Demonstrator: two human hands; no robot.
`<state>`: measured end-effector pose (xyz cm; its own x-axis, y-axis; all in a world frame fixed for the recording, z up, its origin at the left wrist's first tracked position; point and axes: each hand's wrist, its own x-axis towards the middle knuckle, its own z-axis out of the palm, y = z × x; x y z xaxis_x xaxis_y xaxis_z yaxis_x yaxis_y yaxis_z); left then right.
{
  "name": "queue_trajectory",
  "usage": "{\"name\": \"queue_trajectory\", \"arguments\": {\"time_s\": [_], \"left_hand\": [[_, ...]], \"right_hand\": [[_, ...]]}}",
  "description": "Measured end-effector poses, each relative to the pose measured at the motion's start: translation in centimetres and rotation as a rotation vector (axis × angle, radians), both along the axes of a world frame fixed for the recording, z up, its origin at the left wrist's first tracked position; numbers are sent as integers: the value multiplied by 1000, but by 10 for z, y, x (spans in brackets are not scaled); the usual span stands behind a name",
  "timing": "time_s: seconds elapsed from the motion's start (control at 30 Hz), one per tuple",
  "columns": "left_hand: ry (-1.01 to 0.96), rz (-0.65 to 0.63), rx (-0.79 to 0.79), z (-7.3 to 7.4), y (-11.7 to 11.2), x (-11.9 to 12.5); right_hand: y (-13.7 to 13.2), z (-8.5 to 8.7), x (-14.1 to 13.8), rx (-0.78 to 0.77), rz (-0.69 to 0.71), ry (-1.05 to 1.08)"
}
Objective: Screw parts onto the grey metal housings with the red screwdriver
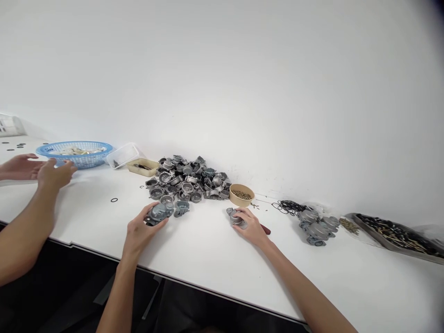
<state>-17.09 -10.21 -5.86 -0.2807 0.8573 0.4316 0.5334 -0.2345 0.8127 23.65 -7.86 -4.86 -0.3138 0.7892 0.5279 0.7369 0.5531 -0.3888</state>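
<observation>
My left hand (139, 230) is closed around a grey metal casting (161, 212), thumb in front and fingers behind. A single loose cup-shaped casting (181, 207) lies just right of it. Farther right, my right hand (250, 227) grips another rounded grey casting (235, 217) low at the table surface. A dark red handle (265, 229) sticks out from beside that hand; the rest of it is hidden. Behind both hands rises a heap of grey metal castings (187, 178), many with round open bowls.
A round tub of small brass parts (242, 194) stands behind my right hand. To the right are black rings (288, 207), grouped castings (317, 226) and a tray of dark parts (398, 236). At left, a co-worker's hands (55, 175) are near a blue basket (85, 161).
</observation>
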Motion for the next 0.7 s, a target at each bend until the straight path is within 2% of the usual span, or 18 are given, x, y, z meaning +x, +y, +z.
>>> {"name": "queue_trajectory", "arguments": {"time_s": [0.1, 0.2, 0.4, 0.53, 0.7], "left_hand": [[-18, -235, 22, 3, -2, 25], [-32, -414, -25, 10, -8, 56], [-106, -658, -116, 13, -24, 106], [-139, -774, -180, 9, -27, 115], [-193, -862, -249, 8, -29, 109]], "right_hand": [[0, 0, -1, -16, -1, 5], [-1, 0, -1, -36, -1, 10], [-1, 1, -1, -94, 14, 55], [2, 0, 0, -129, -10, 47], [3, -2, 1, -119, -49, 2]]}}
